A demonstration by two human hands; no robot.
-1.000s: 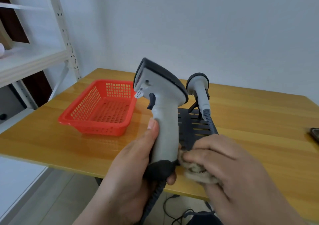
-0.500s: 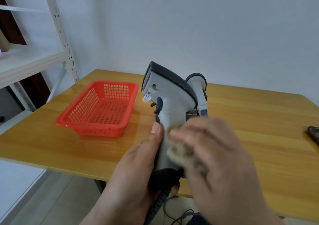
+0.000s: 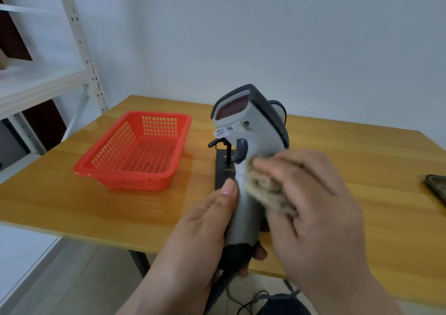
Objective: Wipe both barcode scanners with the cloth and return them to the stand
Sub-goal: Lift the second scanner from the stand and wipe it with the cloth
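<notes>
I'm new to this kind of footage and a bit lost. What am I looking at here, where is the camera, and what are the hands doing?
There is no machine here: the camera sits on a person's head, looking down at their own two hands. The left hand grips a grey barcode scanner by its handle, held upright. The right hand presses a brownish cloth against the handle to wipe it. Behind, on the wooden table, stands a black stand, with a second scanner mostly hidden behind the first. To the left lies a red basket. A dark flat object shows at the right edge; I cannot tell what it is.
</notes>
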